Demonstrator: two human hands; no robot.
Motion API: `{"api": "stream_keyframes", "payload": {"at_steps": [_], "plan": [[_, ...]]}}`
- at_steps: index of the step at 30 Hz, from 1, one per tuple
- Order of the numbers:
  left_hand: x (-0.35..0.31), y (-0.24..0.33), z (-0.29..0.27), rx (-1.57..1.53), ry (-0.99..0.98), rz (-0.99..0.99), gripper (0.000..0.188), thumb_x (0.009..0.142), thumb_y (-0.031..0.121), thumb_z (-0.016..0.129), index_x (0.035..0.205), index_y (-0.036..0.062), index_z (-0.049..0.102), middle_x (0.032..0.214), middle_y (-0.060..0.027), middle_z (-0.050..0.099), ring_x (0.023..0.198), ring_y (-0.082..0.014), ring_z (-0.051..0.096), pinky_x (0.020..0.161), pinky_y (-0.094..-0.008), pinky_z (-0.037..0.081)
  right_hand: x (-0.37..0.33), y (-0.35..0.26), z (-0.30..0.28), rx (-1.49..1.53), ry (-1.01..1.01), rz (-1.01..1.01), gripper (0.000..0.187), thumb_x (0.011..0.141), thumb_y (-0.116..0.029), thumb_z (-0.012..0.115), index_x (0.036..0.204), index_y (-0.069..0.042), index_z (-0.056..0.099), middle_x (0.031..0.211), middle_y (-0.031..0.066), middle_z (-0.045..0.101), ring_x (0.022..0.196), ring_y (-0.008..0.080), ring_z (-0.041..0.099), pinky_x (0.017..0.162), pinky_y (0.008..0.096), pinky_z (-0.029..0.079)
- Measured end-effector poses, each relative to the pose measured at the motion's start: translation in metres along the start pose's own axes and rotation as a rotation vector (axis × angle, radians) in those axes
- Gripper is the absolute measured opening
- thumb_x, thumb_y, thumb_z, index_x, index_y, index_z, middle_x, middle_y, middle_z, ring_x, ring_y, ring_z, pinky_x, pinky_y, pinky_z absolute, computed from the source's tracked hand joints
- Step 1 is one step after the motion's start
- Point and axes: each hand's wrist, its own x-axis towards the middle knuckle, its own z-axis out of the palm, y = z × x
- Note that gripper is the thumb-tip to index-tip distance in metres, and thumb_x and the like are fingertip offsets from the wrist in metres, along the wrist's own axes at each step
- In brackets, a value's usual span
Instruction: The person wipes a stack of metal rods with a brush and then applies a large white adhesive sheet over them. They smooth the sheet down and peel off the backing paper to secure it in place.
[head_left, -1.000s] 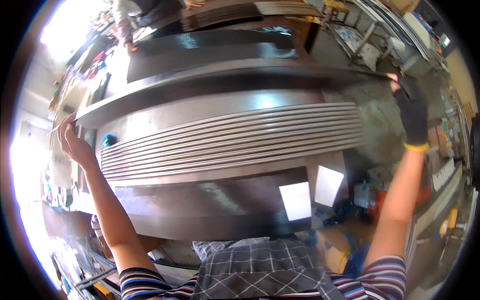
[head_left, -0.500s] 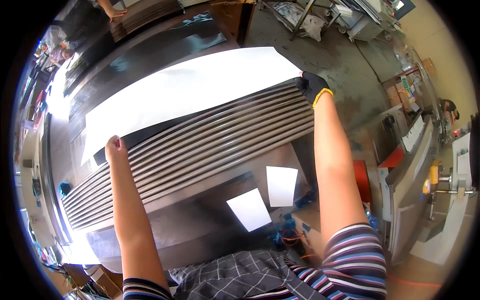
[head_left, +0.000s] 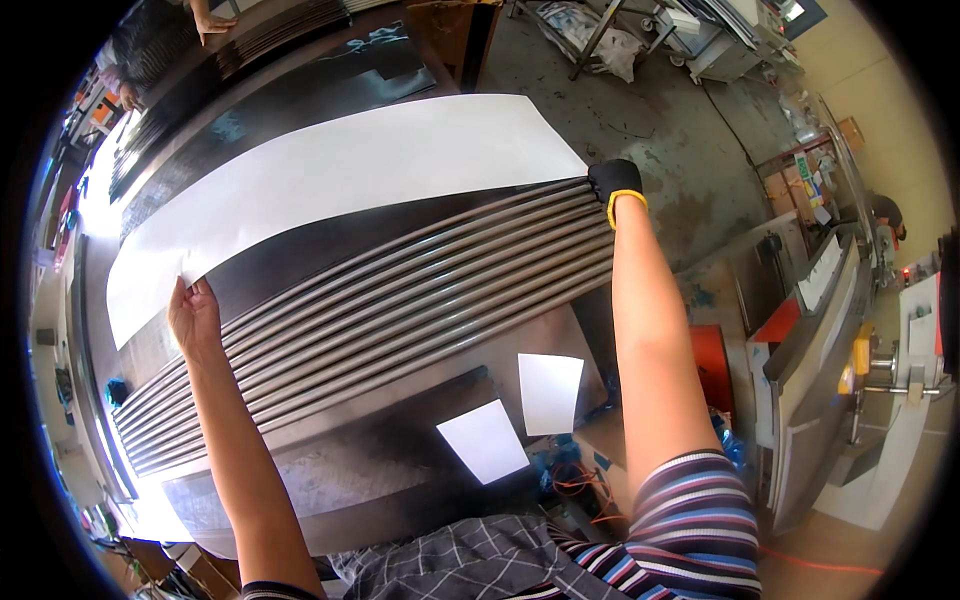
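A long white sheet (head_left: 340, 180) stretches across the dark table between my two hands. My bare left hand (head_left: 195, 318) pinches its near edge toward the left end. At the sheet's right corner, my right hand (head_left: 614, 182), in a black glove with a yellow cuff, is closed on the edge; its fingertips are mostly hidden. Just nearer to me than the sheet lies a row of several long grey metal strips or tubes (head_left: 400, 310), side by side. Two small white sheets (head_left: 483, 442) rest on the dark surface close to my body.
Across the table a co-worker's hand (head_left: 214, 24) rests by another stack of long strips (head_left: 290, 32). A dark glossy sheet (head_left: 330, 85) lies beyond the white one. Right of the table are a red box (head_left: 712, 368), leaning panels (head_left: 815, 370) and an orange cable (head_left: 575, 480).
The white sheet has shifted left and flattened toward the table. My left hand has moved left and slightly down, and my right hand a little left and down, both still gripping it.
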Motion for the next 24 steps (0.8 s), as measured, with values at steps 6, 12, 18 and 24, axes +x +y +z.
{"api": "stream_keyframes", "payload": {"at_steps": [6,12,18,24], "plan": [[-0.004,-0.001,-0.042,0.956,-0.112,0.303,0.028,0.100,0.005,0.043,0.124,-0.0087,0.049,0.122,-0.0193,0.058,0.116,-0.0269,0.055,0.101,-0.0376,0.048,-0.034,-0.023,-0.030,0.065,0.065,0.116,0.037,0.071,-0.037,0.058,0.079,-0.004,0.072,0.090,0.0213,0.067,0.087,0.0380,0.065,0.080,0.0441,0.050],[-0.022,-0.008,-0.050,0.965,-0.076,0.180,0.026,0.097,-0.001,0.046,0.122,-0.0088,0.048,0.124,-0.0209,0.056,0.119,-0.0299,0.054,0.105,-0.0416,0.048,-0.037,-0.024,-0.037,0.038,0.020,0.125,0.035,0.070,-0.033,0.062,0.088,-0.005,0.073,0.100,0.0222,0.067,0.098,0.0392,0.064,0.085,0.0434,0.052],[-0.036,-0.017,-0.020,0.249,0.184,-0.104,0.028,0.094,0.009,0.056,0.117,-0.0062,0.054,0.121,-0.0187,0.059,0.115,-0.0299,0.054,0.101,-0.0425,0.046,0.015,0.052,0.022,-0.133,0.111,-0.050,0.034,0.078,-0.036,0.055,0.075,-0.006,0.071,0.085,0.0213,0.067,0.080,0.0401,0.065,0.071,0.0489,0.050],[-0.042,0.050,-0.040,0.512,0.649,0.141,0.021,0.091,0.011,0.060,0.108,-0.0001,0.057,0.103,-0.0121,0.058,0.092,-0.0237,0.057,0.085,-0.0360,0.050,0.006,0.032,0.000,-0.417,-0.143,-0.314,0.034,0.091,-0.032,0.045,0.088,-0.006,0.068,0.100,0.0206,0.066,0.091,0.0400,0.064,0.076,0.0503,0.049]]}}
